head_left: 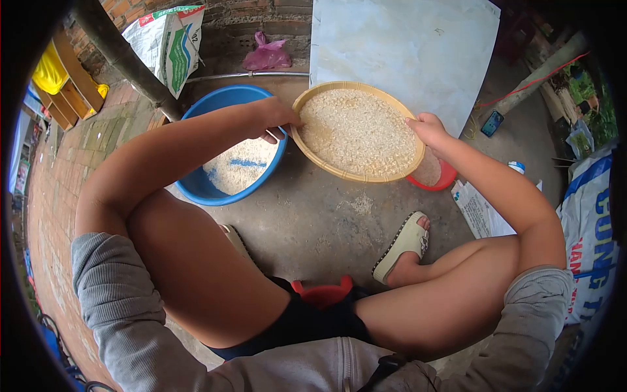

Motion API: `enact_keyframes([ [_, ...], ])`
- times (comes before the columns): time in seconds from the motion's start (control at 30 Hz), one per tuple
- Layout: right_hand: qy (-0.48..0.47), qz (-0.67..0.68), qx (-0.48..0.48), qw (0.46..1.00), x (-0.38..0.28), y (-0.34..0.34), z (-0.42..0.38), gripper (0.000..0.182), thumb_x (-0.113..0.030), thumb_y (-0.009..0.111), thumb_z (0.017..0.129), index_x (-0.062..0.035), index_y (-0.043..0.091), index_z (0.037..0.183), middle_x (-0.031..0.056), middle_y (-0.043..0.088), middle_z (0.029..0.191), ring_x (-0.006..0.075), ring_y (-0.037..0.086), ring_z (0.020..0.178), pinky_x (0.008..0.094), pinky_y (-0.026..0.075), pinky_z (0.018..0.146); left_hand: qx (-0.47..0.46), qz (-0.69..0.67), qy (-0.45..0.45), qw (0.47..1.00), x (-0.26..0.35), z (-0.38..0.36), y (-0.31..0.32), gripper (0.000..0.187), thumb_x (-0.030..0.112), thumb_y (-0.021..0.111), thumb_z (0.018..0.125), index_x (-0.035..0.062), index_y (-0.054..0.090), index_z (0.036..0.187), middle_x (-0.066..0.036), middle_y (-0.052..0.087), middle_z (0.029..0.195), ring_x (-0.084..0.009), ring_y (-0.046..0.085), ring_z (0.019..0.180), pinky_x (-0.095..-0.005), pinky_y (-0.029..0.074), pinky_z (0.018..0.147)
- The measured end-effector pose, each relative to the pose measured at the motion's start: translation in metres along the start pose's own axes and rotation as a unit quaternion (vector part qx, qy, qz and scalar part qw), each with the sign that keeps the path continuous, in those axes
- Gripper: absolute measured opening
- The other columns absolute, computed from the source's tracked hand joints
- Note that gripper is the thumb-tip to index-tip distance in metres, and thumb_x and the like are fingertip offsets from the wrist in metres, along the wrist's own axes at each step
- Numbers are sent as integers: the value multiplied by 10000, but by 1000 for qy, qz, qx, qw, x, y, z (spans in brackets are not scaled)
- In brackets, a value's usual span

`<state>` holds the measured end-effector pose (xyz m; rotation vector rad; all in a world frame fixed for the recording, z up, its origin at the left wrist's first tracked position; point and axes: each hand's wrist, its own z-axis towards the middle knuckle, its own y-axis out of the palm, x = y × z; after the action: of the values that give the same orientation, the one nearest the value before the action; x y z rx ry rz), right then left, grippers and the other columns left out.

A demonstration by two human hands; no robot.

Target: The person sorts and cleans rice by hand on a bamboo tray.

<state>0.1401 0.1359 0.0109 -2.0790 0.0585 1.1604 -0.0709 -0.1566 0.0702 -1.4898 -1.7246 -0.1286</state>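
A round woven winnowing tray (302, 147) is held up in front of me, with a layer of pale grain (359, 130) spread over it. My left hand (277, 117) grips its left rim, fingers partly hidden behind the edge. On the opposite side, my right hand (428, 129) is closed on the right rim, thumb on top. Below my left forearm stands a blue basin (191, 188) with more pale grain (245, 163) in it. Partly covered by the tray, a red basin (448, 175) on the floor also contains grain.
A pale board (405, 52) leans behind the tray. A pink plastic bag (268, 53) lies by the brick wall, near a printed sack (173, 46). At right are a phone (492, 123), a paper sheet (480, 209) and a large sack (588, 242). A post (124, 52) rises at left.
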Motion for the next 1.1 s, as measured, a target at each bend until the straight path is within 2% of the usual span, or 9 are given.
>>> enact_keyframes([
  [0.17, -5, 64, 5, 998, -28, 15, -24, 251, -246, 605, 867, -16, 515, 822, 82, 591, 737, 142, 566, 649, 288, 452, 550, 20, 12, 12, 1000, -14, 4, -20, 227, 266, 661, 798, 50, 599, 830, -44, 548, 713, -137, 511, 545, -288, 470, 515],
  [0.33, -58, 56, -84, 993, -44, 48, -47, 336, -255, 651, 841, 5, 475, 960, 118, 587, 893, 151, 559, 709, 300, 457, 590, 22, 8, -20, 1000, -47, 14, -60, 217, 260, 656, 806, 48, 627, 843, -35, 558, 704, -124, 495, 545, -294, 482, 523],
  [0.43, -60, 42, -109, 991, -54, 45, -51, 396, -254, 651, 843, 25, 449, 1039, 146, 583, 971, 176, 586, 749, 311, 472, 614, 22, -35, -39, 998, -44, 9, -49, 206, 251, 645, 816, 50, 629, 854, -29, 555, 701, -119, 492, 550, -298, 485, 528],
  [0.5, -22, 92, -80, 992, -48, 28, -42, 419, -251, 645, 849, 55, 449, 1059, 167, 589, 1003, 204, 610, 824, 328, 494, 656, -13, -43, -15, 999, -31, -6, -32, 195, 238, 626, 829, 47, 628, 869, -26, 552, 700, -118, 487, 552, -298, 490, 531],
  [0.7, 5, 97, -76, 992, -4, 10, 11, 445, -272, 656, 841, 51, 451, 1070, 160, 615, 956, 226, 632, 808, 338, 509, 699, -77, -39, 21, 996, -10, -21, -7, 202, 245, 624, 825, 49, 617, 876, -36, 562, 723, -123, 500, 578, -301, 487, 538],
  [0.8, 10, 111, -43, 993, -37, 39, -32, 524, -323, 705, 793, 29, 451, 1086, 131, 616, 902, 192, 616, 740, 310, 486, 606, -30, -12, 13, 999, -32, -2, -31, 211, 255, 635, 820, 54, 617, 881, -33, 566, 709, -130, 518, 570, -301, 481, 550],
  [0.9, 10, 103, -126, 987, -53, 63, -60, 568, -350, 774, 707, -8, 475, 1048, 75, 582, 839, 114, 510, 654, 240, 359, 489, -12, 14, -11, 1000, -55, 12, -60, 201, 248, 631, 824, 56, 617, 881, -28, 565, 694, -132, 515, 546, -304, 481, 552],
  [1.0, 11, 106, -154, 982, -59, 70, -69, 479, -337, 740, 746, -12, 502, 1005, 67, 580, 835, 117, 495, 636, 246, 357, 487, -47, 46, -82, 994, -61, 18, -67, 167, 230, 621, 830, 71, 614, 881, -22, 559, 682, -124, 505, 533, -300, 475, 549],
  [1.1, 60, 159, -93, 981, -43, 61, -47, 407, -330, 674, 811, 9, 538, 990, 91, 606, 871, 150, 559, 679, 283, 426, 525, -20, 7, -30, 999, -51, 17, -45, 173, 236, 630, 826, 77, 611, 891, -21, 560, 692, -123, 502, 538, -298, 472, 561],
])
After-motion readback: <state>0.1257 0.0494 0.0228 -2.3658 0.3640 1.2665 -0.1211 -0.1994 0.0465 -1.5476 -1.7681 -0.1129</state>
